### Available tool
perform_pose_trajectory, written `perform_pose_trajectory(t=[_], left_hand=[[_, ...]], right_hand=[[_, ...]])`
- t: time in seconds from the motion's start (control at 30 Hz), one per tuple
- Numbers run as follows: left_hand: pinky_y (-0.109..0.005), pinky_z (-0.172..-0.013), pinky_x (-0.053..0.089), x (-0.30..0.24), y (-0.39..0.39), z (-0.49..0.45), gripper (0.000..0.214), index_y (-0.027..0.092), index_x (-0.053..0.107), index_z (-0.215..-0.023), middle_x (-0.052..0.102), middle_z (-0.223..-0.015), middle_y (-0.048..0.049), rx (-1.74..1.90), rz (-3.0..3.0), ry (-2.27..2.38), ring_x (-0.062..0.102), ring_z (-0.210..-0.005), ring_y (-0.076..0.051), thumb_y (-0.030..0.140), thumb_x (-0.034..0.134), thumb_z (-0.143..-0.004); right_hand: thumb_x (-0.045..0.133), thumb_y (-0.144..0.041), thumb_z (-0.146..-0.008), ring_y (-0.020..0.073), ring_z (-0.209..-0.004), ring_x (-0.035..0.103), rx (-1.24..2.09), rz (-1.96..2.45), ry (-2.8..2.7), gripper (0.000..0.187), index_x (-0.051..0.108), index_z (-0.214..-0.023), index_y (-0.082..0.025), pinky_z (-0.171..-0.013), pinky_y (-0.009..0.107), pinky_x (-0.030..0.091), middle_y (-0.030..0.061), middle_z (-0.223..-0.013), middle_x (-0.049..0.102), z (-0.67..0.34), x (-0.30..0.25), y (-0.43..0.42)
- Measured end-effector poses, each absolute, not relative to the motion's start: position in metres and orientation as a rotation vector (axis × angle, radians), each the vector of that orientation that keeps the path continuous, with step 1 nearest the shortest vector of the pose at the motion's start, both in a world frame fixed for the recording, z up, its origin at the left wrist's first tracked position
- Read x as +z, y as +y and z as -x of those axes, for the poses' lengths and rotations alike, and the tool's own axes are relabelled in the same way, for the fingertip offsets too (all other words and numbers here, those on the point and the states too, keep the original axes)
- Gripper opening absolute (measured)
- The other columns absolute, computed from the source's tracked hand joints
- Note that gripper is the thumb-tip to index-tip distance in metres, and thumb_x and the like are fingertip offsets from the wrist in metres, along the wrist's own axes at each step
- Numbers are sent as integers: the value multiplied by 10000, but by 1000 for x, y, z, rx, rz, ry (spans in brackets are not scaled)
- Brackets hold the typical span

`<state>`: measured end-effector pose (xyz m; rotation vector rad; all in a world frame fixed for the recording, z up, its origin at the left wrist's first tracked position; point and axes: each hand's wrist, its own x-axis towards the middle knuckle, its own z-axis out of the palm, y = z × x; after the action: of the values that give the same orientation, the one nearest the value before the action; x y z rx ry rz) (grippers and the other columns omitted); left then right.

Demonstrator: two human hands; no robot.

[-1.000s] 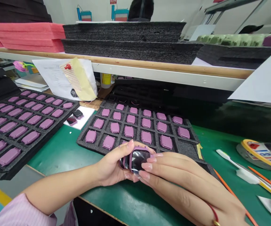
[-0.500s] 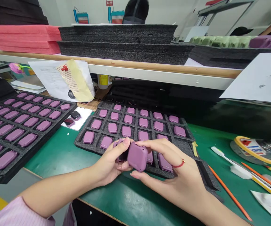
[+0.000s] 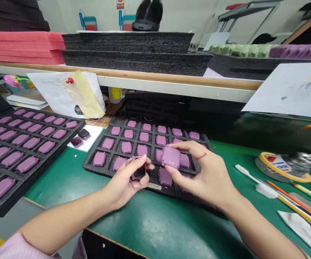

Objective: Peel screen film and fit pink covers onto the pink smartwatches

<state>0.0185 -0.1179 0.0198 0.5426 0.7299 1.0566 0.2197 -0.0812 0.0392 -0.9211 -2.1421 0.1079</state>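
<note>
Right hand pinching a mauve plastic case over the black foam tray, hands apart, the case just right of the left hand, which is clamped on what looks like a dark-faced watch body!

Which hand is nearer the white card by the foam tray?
The left hand sits lower right of the white card, at the front edge of the foam tray; the right hand is farther right.

A factory assembly workshop, a long green-matted tabletop, black foam trays holding rows of mauve device cases, black foam sheets and pink foam sheets stacked on a wood-edged shelf, a tape roll
</note>
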Motion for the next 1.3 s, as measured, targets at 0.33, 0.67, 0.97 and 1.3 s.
perform_pose_trajectory(t=[0.33,0.67,0.97,1.3], left_hand=[[-201,-429,158,22,-118,-18,535,139,624,-860,630,-688,2,1047,-772,781,322,-377,-8,672,658,-831],[-179,-463,309,21,-124,-20,549,124,641,-770,623,-695,-18,878,-529,603,423,-433,-31,668,722,-778],[-171,-456,274,21,-123,-21,483,135,645,-789,564,-624,21,869,-536,514,398,-423,-29,610,726,-817],[-191,-459,266,23,-125,-20,487,127,717,-889,696,-779,-59,863,-567,453,440,-427,-30,612,707,-840]], right_hand=[[658,-360,-903,349,-1239,605,310,1039,-2274,375,634,-1246,-210,-1016,604,503,163,-1290,657,-211,-11,-61],[792,-303,-853,260,-1153,679,412,574,-2193,215,635,-990,-248,-997,432,561,96,-1189,705,-197,39,-104],[715,-119,-864,221,-912,739,323,584,-1973,124,703,-864,-243,-821,378,619,49,-932,768,-192,44,-107],[754,-206,-889,195,-978,768,705,732,-1401,120,734,-992,-264,-903,322,655,12,-1017,784,-201,47,-105]])
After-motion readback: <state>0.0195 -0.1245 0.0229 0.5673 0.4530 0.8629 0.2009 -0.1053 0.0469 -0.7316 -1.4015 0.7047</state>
